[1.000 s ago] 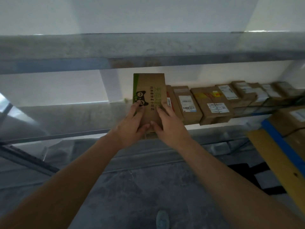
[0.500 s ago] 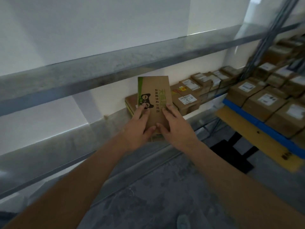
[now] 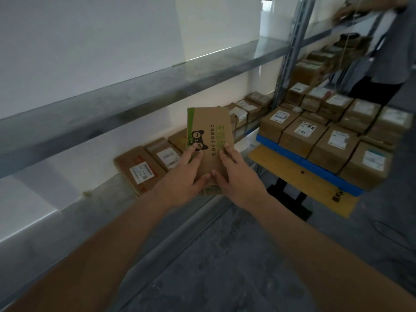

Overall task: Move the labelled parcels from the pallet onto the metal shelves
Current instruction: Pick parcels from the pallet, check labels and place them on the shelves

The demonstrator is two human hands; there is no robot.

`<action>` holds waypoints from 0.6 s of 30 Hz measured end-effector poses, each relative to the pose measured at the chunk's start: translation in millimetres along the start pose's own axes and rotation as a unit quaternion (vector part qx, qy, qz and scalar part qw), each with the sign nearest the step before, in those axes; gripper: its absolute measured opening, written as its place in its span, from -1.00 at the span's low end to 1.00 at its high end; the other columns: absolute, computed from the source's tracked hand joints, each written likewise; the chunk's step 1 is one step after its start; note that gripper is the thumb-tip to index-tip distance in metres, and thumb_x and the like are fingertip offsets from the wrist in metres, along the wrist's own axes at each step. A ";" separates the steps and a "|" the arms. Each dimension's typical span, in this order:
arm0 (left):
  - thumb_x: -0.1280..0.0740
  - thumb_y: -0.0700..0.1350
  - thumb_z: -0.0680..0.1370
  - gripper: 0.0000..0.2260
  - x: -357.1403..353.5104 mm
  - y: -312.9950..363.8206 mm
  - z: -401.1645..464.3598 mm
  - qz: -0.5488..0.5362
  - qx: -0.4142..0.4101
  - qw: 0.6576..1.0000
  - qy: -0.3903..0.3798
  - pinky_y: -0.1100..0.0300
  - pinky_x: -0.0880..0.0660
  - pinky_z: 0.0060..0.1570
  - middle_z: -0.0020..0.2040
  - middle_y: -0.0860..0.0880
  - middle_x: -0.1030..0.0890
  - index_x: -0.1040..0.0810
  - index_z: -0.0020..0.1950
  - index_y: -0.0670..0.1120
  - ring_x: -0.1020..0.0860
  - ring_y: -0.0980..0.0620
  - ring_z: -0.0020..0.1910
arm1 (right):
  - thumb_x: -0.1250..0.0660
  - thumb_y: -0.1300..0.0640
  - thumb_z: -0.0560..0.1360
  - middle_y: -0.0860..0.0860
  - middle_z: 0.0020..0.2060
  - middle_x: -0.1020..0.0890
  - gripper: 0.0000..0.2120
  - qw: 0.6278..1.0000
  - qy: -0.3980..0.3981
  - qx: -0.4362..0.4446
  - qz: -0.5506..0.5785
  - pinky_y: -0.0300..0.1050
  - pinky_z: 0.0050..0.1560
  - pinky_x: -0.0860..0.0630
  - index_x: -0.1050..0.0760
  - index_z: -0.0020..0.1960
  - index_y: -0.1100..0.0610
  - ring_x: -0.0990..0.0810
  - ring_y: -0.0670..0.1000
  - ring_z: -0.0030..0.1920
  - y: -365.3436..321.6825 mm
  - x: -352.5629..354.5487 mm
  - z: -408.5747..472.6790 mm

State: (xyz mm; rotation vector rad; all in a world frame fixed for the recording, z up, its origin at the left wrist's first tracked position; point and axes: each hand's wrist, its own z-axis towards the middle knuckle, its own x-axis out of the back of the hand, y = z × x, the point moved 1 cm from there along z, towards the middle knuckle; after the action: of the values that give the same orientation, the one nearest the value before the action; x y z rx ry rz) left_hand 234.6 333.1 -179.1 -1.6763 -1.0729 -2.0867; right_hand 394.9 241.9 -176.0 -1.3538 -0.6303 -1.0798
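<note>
- At the shelf [image 3: 74, 212] edge, head view: both hands held one parcel [image 3: 208, 140] upright, its long axis vertical, above the row [image 3: 144, 170].
- Left hand [image 3: 182, 179] and right hand [image 3: 238, 176] clasped its lower half, thumbs nearly touching.
- Pallet [image 3: 301, 163] stood rightward, still loaded.

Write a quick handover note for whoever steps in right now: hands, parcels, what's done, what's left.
Left hand and right hand: both in a grip on the cat-logo parcel, held upright at the shelf edge.
Done: a row of labelled parcels already lies on that shelf.
Left: set this parcel down in the row, then fetch the many boxes still on the pallet to the right.
Note: another person is working at the far shelving.
</note>
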 end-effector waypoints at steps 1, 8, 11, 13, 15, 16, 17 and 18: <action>-0.14 0.22 0.66 -0.28 -3.9 7.1 13.0 -0.001 -0.005 1.000 -0.003 -0.02 -0.20 0.57 0.67 0.04 0.14 -0.03 0.67 -0.17 -0.06 -0.08 0.63 | -0.18 -0.13 0.67 0.01 0.62 -0.06 -0.37 1.000 0.001 -0.004 -0.003 0.00 0.45 -0.33 -0.13 0.62 0.16 -0.24 0.05 0.54 12.3 5.9 3.9; -0.17 0.20 0.66 -0.28 -29.8 56.0 106.1 -0.015 -0.040 0.999 -0.014 0.09 -0.14 0.55 0.66 0.07 0.12 -0.05 0.67 -0.17 -0.03 -0.03 0.63 | -0.17 -0.15 0.67 0.01 0.62 -0.08 -0.37 0.999 0.025 -0.035 -0.016 -0.09 0.44 -0.32 -0.16 0.61 0.16 -0.22 0.04 0.55 99.3 42.5 34.6; -0.19 0.20 0.66 -0.29 -39.2 70.8 139.7 -0.023 -0.052 0.998 -0.020 0.09 -0.16 0.55 0.66 0.07 0.10 -0.06 0.66 -0.17 -0.04 -0.03 0.63 | -0.17 -0.16 0.66 -0.02 0.63 -0.05 -0.36 0.998 0.025 -0.049 -0.021 -0.07 0.43 -0.34 -0.14 0.62 0.14 -0.22 0.02 0.55 127.3 56.9 46.5; -0.20 0.19 0.67 -0.30 -45.2 80.7 163.7 -0.023 -0.064 0.997 -0.023 0.03 -0.18 0.57 0.66 0.05 0.08 -0.08 0.66 -0.18 -0.03 -0.04 0.63 | -0.16 -0.17 0.66 -0.04 0.63 -0.03 -0.35 0.997 0.025 -0.065 -0.021 -0.05 0.42 -0.37 -0.12 0.62 0.13 -0.25 0.01 0.53 146.4 66.2 55.0; -0.21 0.17 0.67 -0.30 -49.5 89.6 186.8 -0.030 -0.074 0.997 -0.025 -0.03 -0.18 0.58 0.66 0.05 0.07 -0.09 0.66 -0.18 -0.02 -0.04 0.63 | -0.16 -0.17 0.66 -0.04 0.63 -0.02 -0.35 0.997 0.022 -0.075 -0.020 -0.03 0.41 -0.37 -0.11 0.63 0.12 -0.25 0.02 0.53 162.9 74.7 64.3; -0.21 0.17 0.67 -0.31 -52.1 93.0 198.4 -0.035 -0.077 0.996 -0.027 -0.03 -0.18 0.58 0.66 0.06 0.07 -0.09 0.66 -0.18 -0.02 -0.03 0.63 | -0.15 -0.17 0.67 -0.05 0.63 -0.02 -0.35 0.996 0.020 -0.081 -0.019 -0.03 0.41 -0.37 -0.11 0.63 0.12 -0.25 0.03 0.54 170.8 78.6 69.1; -0.21 0.16 0.67 -0.31 -55.2 95.7 209.7 -0.039 -0.079 0.996 -0.031 -0.02 -0.18 0.58 0.66 0.07 0.07 -0.08 0.66 -0.18 -0.01 -0.02 0.63 | -0.15 -0.17 0.67 -0.05 0.63 -0.01 -0.35 0.996 0.019 -0.087 -0.019 -0.03 0.41 -0.37 -0.11 0.63 0.13 -0.25 0.03 0.54 178.7 81.9 73.9; -0.21 0.16 0.67 -0.30 -58.2 98.2 220.8 -0.041 -0.083 0.995 -0.034 -0.01 -0.18 0.58 0.66 0.07 0.08 -0.08 0.66 -0.18 -0.01 -0.01 0.63 | -0.15 -0.16 0.67 -0.05 0.63 -0.01 -0.36 0.995 0.020 -0.092 -0.018 -0.03 0.41 -0.37 -0.11 0.63 0.13 -0.26 0.04 0.53 186.7 84.3 78.8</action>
State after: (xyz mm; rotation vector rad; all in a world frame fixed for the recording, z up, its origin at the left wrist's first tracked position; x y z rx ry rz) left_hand 473.8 400.5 -181.4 -1.8207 -1.0296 -2.2411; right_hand 611.9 274.6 -173.7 -1.4790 -0.5377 -1.2157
